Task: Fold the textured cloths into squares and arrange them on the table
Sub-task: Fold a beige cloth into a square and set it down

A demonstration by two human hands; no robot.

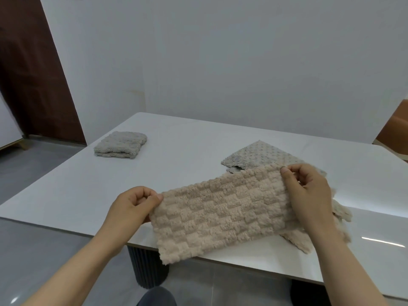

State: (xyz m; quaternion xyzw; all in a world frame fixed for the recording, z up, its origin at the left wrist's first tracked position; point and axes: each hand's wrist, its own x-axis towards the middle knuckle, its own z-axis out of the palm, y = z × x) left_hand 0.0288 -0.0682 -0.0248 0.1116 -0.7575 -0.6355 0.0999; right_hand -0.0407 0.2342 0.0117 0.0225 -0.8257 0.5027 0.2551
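1. The beige waffle cloth was held up as a long strip, well to the right of the folded grey cloth and nearer the person. It hung over the near edge of the tabletop, its lower left corner past that edge.
2. The left hand pinched the strip's upper left corner, thumb against curled fingers. The right hand pinched the upper right corner, thumb on the front face and the other fingers hidden behind the fabric.
3. Risk: with only the two top corners held, the plush strip could sag in the middle, so the next fold might bring the ends together unevenly and give a skewed shape instead of a square.
4. Risk: the overhanging corner could drag on the tabletop edge or pull the layers apart if either pinch loosened.
5. Risk: loose beige fabric lay under the right hand. I could not tell whether it was a separate cloth, and it might get caught up in the fold.
6. The strip's long axis ran from lower left to upper right, its right end farther from the person. Its broad face was turned toward the camera.
7. A dotted grey cloth lay flat to the right of the folded grey cloth, just behind the strip's right end.
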